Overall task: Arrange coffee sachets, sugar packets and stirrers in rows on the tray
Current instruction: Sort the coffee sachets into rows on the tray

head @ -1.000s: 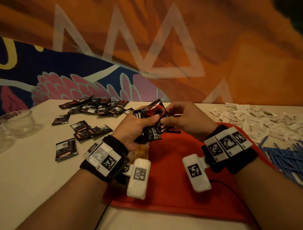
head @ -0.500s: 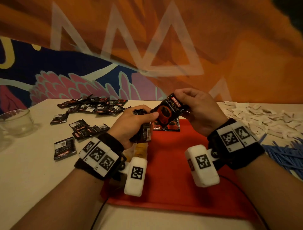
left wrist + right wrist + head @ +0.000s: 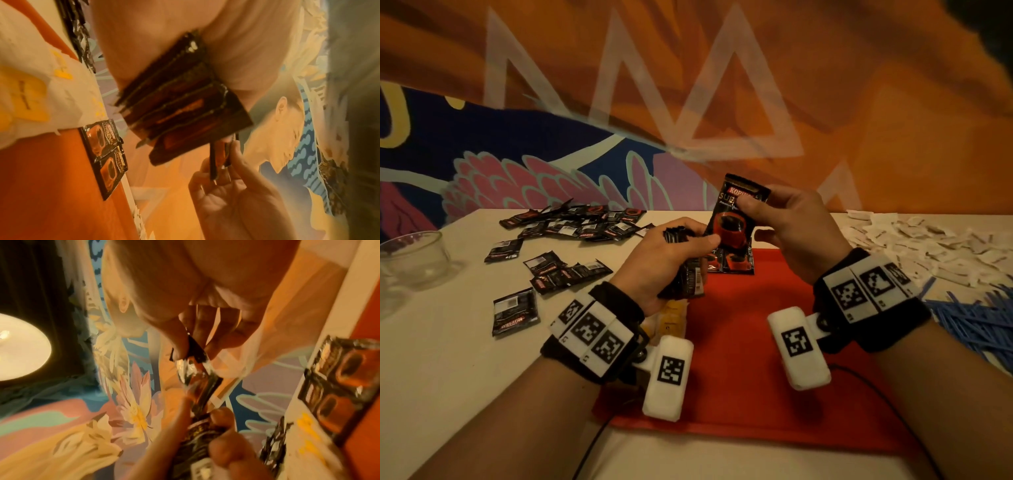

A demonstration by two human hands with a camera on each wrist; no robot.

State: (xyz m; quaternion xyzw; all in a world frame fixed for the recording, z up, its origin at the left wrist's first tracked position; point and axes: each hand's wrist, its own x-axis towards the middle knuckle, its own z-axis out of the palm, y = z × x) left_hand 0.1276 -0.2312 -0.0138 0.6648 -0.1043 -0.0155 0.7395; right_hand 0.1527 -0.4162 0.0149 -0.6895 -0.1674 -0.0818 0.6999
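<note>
While the left hand (image 3: 671, 253) grips a stack of black coffee sachets (image 3: 681, 277), the right hand (image 3: 796, 226) pinches one black-and-red sachet (image 3: 732, 219) above the flat red tray (image 3: 756, 342). From the left wrist, two laid sachets (image 3: 107, 152) start a row; likely next, set this one beside them. The right wrist view shows the same pinch.

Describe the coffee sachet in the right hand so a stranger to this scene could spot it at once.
Find the red tray in the middle of the table; both hands hover over its far end. The right hand pinches one coffee sachet upright by its top corner. Unlike the stack gripped in the left hand and the sachets lying flat, it stands alone in the air, its red cup picture facing the camera.
</note>
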